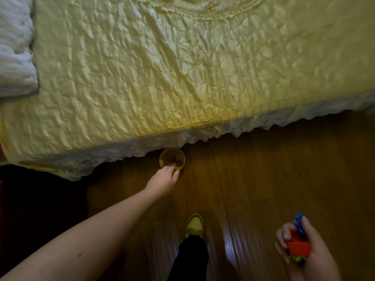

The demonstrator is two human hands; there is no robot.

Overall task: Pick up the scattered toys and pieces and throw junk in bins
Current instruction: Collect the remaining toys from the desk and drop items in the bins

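While left hand (164,179) pinches cup (172,158) rim — right hand (304,248) grips toy pieces (298,247).

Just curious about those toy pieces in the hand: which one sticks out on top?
The blue piece. It pokes up above the right hand's fingers; the red piece sits lower in the palm.

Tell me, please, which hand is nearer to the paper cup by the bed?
Left. The left hand touches the paper cup at its near rim; the right hand holds toy blocks far off.
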